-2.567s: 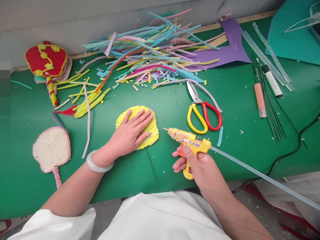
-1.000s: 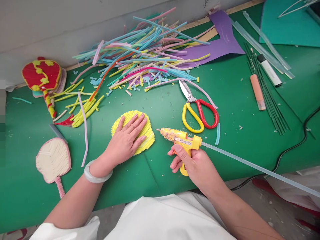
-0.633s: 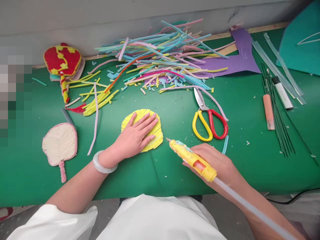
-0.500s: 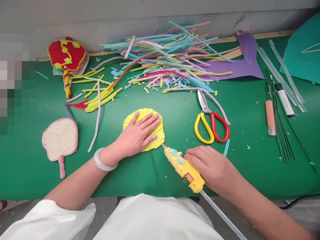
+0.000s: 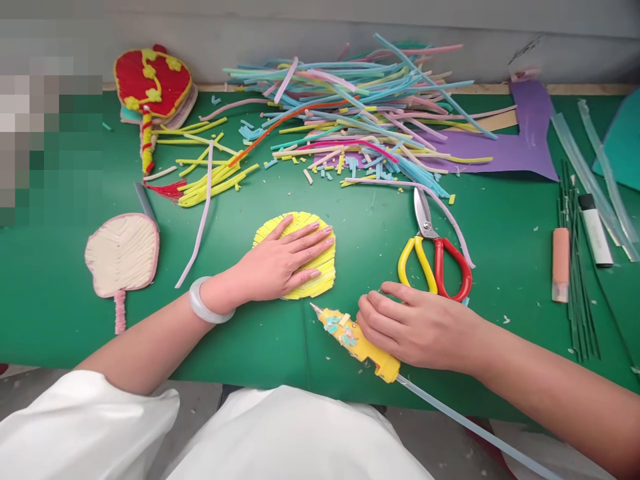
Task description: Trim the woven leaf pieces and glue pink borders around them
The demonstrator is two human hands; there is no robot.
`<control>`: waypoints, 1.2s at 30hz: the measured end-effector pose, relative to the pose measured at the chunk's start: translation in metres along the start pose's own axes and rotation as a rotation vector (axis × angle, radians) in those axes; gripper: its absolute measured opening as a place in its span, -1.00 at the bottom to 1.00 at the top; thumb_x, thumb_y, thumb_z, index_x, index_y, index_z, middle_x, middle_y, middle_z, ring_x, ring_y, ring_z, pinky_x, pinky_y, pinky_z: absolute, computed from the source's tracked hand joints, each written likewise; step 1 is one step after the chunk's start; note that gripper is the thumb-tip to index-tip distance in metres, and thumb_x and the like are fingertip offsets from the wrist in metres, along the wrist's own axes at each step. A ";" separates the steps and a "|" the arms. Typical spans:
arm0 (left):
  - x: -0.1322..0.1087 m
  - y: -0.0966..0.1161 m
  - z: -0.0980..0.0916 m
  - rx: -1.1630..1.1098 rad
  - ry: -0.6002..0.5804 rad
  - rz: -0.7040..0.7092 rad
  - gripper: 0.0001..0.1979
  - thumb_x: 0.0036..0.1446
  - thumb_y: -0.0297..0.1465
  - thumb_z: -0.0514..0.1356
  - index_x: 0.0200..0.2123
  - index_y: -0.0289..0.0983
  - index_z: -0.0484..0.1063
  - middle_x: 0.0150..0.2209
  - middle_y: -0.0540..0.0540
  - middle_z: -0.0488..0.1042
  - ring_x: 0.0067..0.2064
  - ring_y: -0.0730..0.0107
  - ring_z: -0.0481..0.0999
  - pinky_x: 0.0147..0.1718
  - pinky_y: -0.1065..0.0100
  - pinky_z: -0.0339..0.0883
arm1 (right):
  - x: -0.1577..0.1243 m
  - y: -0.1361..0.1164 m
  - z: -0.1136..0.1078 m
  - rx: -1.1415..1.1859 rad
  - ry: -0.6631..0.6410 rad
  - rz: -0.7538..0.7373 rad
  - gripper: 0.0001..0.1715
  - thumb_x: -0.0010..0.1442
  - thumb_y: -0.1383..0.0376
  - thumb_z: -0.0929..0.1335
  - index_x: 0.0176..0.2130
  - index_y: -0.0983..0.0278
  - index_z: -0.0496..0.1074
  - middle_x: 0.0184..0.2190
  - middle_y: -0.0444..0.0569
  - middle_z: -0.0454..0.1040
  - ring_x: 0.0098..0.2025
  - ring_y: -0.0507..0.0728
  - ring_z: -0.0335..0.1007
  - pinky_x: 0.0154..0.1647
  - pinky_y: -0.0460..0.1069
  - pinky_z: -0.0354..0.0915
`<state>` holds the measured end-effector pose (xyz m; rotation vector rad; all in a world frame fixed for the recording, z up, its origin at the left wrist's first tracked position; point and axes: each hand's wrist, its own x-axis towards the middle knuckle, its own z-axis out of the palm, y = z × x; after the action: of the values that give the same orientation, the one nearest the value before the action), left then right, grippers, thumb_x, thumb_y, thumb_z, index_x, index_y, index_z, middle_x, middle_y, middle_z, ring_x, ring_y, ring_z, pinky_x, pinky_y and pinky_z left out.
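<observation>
My left hand (image 5: 280,267) lies flat with its fingers spread, pressing on a round yellow piece (image 5: 315,283) covered in trimmed fuzzy strips. A yellow glue gun (image 5: 367,350), speckled with bits of coloured fuzz, has a clear glue stick (image 5: 465,419) trailing from its back end. Curled around the gun's handle side is my right hand (image 5: 415,327), with the forefinger lifted a little; the handle itself is hidden. The nozzle points at the yellow piece's lower edge, a short way off it. Scissors (image 5: 425,227) with one yellow and one red handle lie just beyond my right hand.
Many coloured fuzzy stems (image 5: 350,100) are heaped at the back by purple sheet material (image 5: 530,143). A cream fan-shaped piece (image 5: 123,257) lies left, a red one (image 5: 155,83) behind it. Thin green wires (image 5: 580,293) and an orange tube (image 5: 561,263) lie right.
The glue gun's nozzle has drawn away from the yellow piece, down and to the left. My right forefinger has lifted. My left hand stays on the piece while the whole view has shifted slightly.
</observation>
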<state>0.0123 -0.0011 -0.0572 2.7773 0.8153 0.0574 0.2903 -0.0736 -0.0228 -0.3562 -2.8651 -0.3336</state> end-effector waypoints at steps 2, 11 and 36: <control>0.001 -0.002 0.000 -0.009 0.008 0.016 -0.42 0.48 -0.15 -0.13 0.45 -0.20 -0.06 0.45 -0.11 0.02 0.47 0.16 -0.02 0.42 -0.07 -0.38 | 0.004 0.003 0.000 -0.010 0.007 -0.024 -0.72 0.35 0.47 0.24 -0.21 0.33 0.52 -0.25 0.00 0.58 -0.19 0.13 0.43 -0.05 0.09 0.28; 0.001 -0.003 0.002 -0.030 0.026 0.026 -0.42 0.47 -0.16 -0.10 0.45 -0.20 -0.06 0.45 -0.11 0.01 0.47 0.14 -0.02 0.42 -0.08 -0.36 | 0.009 0.009 0.005 -0.012 -0.015 -0.059 -0.76 0.33 0.45 0.26 -0.24 0.33 0.52 -0.28 0.02 0.56 -0.22 0.13 0.41 -0.05 0.08 0.28; 0.002 -0.003 0.000 -0.048 0.018 0.029 -0.42 0.47 -0.16 -0.11 0.47 -0.14 -0.11 0.45 -0.11 0.02 0.47 0.13 -0.02 0.42 -0.09 -0.40 | 0.003 0.006 0.008 -0.067 0.011 -0.005 -0.76 0.35 0.44 0.26 -0.29 0.29 0.48 -0.32 0.00 0.53 -0.29 0.11 0.37 -0.06 0.07 0.26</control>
<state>0.0124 0.0028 -0.0577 2.7479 0.7677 0.1065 0.2878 -0.0650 -0.0284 -0.3578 -2.8496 -0.4324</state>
